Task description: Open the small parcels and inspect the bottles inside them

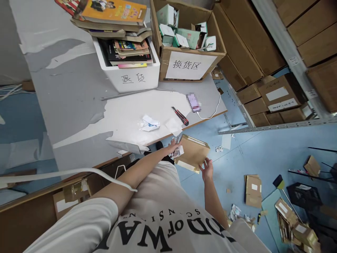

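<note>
A small brown cardboard box (192, 153) is in front of my body, just off the table's front edge. My right hand (207, 170) grips its lower right corner, with the thumb and fingers around the edge. At the box's left side, my left hand (173, 146) is closed on a crumpled white wrapper (179, 151); whether it also touches the box I cannot tell. On the table (126, 112), a red and black utility knife (180, 116) lies beside a white slip of paper (173, 126). A crumpled plastic and paper bundle (149, 123) lies further left.
A white bin (139, 81) full of books and an open carton (192, 66) of green boxes stand at the table's back. A phone (193, 102) on a cable lies right. Shelving (279, 126) with cartons borders the right side; flattened cardboard (253, 191) and scraps lie on the floor.
</note>
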`<state>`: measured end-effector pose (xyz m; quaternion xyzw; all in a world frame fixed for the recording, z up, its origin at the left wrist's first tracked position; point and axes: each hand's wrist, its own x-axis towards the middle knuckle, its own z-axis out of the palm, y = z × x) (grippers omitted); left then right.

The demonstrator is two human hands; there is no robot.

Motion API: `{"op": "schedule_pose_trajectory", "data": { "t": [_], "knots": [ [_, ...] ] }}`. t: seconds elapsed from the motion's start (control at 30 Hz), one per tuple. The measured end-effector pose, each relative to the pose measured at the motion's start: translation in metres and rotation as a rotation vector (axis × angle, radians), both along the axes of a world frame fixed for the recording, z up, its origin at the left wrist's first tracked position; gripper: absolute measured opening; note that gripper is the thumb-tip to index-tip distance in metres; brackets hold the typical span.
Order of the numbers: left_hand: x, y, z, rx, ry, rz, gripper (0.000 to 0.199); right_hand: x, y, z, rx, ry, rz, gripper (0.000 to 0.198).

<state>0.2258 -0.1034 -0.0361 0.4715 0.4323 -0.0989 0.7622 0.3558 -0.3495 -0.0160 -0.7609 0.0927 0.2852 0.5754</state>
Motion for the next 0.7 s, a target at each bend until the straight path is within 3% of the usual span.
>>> {"op": "schedule_pose_trajectory", "data": {
  "t": [0.13,0.23,0.33,0.4,0.43,0.5,0.6,0.7],
  "knots": [
    [-0.012,0.010,0.002,0.089,0.113,0.045,0.107,0.008,0.026,-0.001,-0.133,-0.142,0.141,0.063],
    [-0.043,0.021,0.013,0.225,0.002,-0.056,0.095,0.006,0.072,-0.004,-0.125,-0.314,0.378,0.070],
    [-0.076,0.045,0.027,0.694,-0.070,-0.106,0.077,-0.004,0.134,-0.010,-0.162,-0.491,0.752,0.076],
    [-0.089,0.071,0.032,1.027,0.085,-0.060,0.078,-0.012,0.174,-0.015,-0.206,-0.593,0.965,0.074],
    [-0.092,0.086,0.031,1.119,0.190,-0.079,0.085,-0.014,0.191,-0.019,-0.232,-0.625,1.039,0.071],
    [-0.091,0.115,0.025,1.159,0.331,-0.205,0.093,-0.016,0.218,-0.027,-0.289,-0.651,1.139,0.069],
    [-0.081,0.142,0.006,1.077,0.352,-0.451,0.079,-0.016,0.240,-0.039,-0.373,-0.607,1.243,0.068],
    [-0.073,0.147,-0.011,0.976,0.316,-0.487,0.063,-0.016,0.244,-0.048,-0.404,-0.520,1.304,0.065]
  ]
}}
